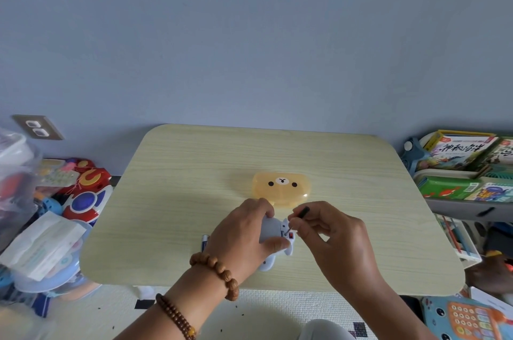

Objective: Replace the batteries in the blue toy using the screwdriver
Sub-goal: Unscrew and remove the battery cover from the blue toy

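Note:
The pale blue toy [270, 228] is held just above the near middle of the table, underside up, with my left hand [241, 234] shut around its body. My right hand [330, 231] pinches a small screwdriver with a black handle [302, 212]. Its thin shaft slants down-left and its tip touches the toy's underside beside a small red part [290, 235]. Batteries [205, 242] lie on the table just left of my left hand, mostly hidden by it.
A translucent orange bear-face case [281, 187] sits shut on the light wooden table [194, 173], just beyond my hands. Toys are piled on the floor at left, and book bins [460, 173] stand at right. A toy phone [466, 317] lies at bottom right.

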Available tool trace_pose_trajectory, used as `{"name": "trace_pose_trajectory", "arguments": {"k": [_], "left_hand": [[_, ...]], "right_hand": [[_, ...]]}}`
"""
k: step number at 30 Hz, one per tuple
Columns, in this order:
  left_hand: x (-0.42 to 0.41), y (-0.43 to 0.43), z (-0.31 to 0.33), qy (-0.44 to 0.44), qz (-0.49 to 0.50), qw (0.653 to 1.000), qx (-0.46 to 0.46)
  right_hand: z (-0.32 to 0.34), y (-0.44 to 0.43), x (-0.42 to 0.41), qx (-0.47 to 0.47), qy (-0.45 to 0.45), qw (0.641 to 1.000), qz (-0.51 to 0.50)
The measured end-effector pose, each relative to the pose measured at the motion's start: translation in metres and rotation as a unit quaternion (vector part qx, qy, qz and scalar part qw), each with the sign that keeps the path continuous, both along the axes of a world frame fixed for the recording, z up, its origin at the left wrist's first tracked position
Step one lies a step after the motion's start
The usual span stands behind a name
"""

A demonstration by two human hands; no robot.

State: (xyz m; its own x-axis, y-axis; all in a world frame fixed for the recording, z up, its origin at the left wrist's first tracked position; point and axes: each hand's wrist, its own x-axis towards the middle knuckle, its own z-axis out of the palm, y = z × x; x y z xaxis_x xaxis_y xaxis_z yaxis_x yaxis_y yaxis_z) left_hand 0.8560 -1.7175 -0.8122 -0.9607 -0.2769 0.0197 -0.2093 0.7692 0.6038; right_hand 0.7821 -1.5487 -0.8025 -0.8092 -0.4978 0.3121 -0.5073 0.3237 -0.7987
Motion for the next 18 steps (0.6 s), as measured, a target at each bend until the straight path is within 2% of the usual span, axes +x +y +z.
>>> {"name": "trace_pose_trajectory", "arguments": {"k": [6,12,18], "left_hand": [[-0.0001,0.0011,-0.0028,0.012,-0.007,1.000,-0.016],[-0.0014,-0.0011,-0.0030,0.008,-0.004,1.000,-0.009],[-0.0003,0.0022,-0.0033,0.010,-0.006,1.000,-0.004]], "right_hand": [[0.0029,-0.0009,-0.0011,0.049,0.151,0.987,0.040],[0.0055,-0.0009,0.0018,0.041,0.154,0.986,0.039],[-0.0001,-0.0061,-0.0032,0.083,0.220,0.972,0.012]]}}
